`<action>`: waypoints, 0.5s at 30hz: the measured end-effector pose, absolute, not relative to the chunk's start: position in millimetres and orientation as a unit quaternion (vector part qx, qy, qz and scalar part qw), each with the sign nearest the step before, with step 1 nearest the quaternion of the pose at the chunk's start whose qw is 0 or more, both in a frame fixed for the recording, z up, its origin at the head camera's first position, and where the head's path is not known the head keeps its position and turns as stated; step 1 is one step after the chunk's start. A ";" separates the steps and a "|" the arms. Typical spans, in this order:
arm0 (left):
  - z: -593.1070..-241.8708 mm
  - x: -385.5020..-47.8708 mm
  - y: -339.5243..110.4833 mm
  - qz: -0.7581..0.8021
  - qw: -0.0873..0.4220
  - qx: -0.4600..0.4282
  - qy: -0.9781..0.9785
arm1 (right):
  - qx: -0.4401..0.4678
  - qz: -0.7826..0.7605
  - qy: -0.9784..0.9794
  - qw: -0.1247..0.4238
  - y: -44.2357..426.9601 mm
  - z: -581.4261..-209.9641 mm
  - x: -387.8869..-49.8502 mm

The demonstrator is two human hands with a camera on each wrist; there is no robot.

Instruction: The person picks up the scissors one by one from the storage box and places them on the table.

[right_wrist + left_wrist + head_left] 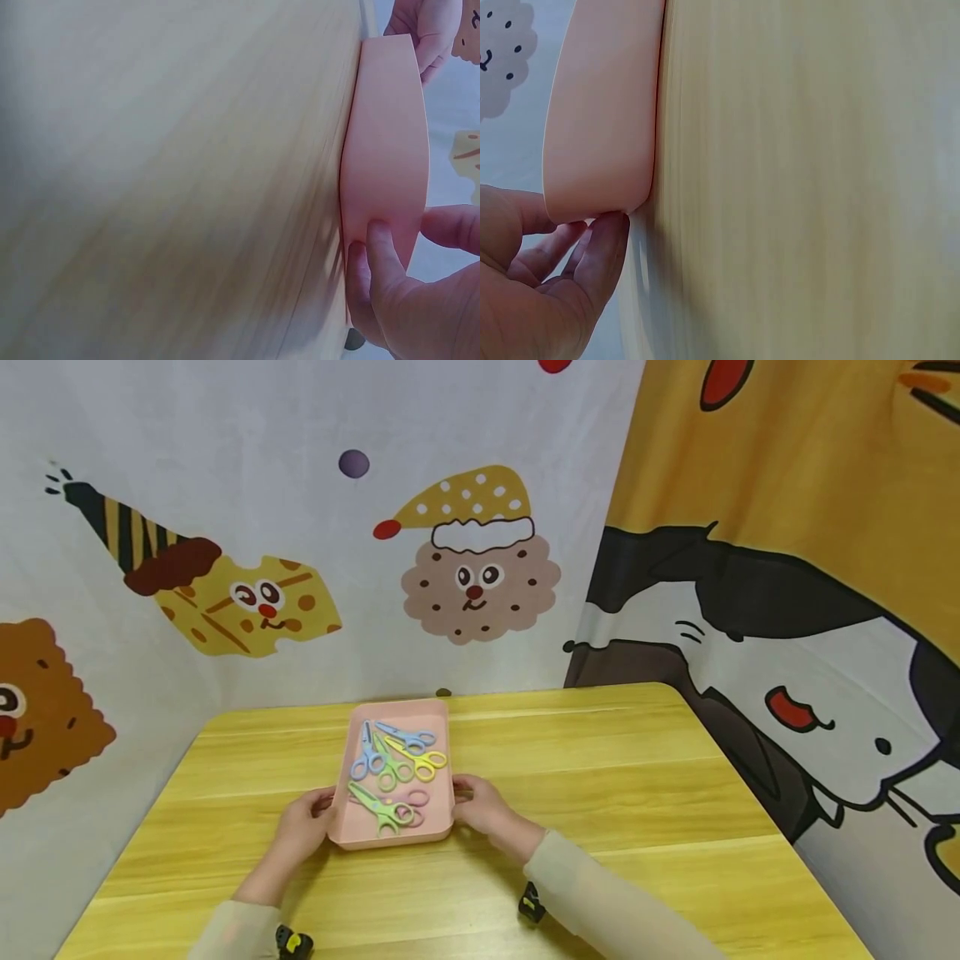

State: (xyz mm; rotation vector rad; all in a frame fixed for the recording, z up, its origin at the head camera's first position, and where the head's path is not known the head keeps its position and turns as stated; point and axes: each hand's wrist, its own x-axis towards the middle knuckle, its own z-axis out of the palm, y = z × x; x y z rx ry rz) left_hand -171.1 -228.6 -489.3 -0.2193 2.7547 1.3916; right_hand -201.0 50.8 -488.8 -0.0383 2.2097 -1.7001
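Note:
A pink rectangular tray [422, 713] lies on the wooden table and holds several small scissors. Two blue pairs [367, 750], a green pair [387, 762] and a yellow pair [417, 757] lie in its far half; a light green pair [382, 808] crosses a pink pair nearer the front. My left hand [303, 827] grips the tray's left side near the front corner, fingertips against the wall [604, 112] in the left wrist view. My right hand [491, 814] holds the right side; the right wrist view shows its thumb at the rim and fingers on the outer wall [386, 127].
The yellow wood-grain table [637, 785] extends on both sides of the tray. Behind it hangs a curtain [300, 410] printed with cartoon figures. A small black device [532, 903] is at the right wrist, another [294, 943] at the left.

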 end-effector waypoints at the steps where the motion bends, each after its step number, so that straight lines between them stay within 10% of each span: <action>1: -489.3 -171.6 -227.1 0.452 0.022 -0.069 0.889 | -0.013 -0.599 0.781 0.176 52.4 -488.5 -201.1; 15: -495.2 -176.1 -209.9 0.454 0.009 -0.060 0.889 | -0.012 -0.601 0.780 0.174 72.8 -487.1 -199.4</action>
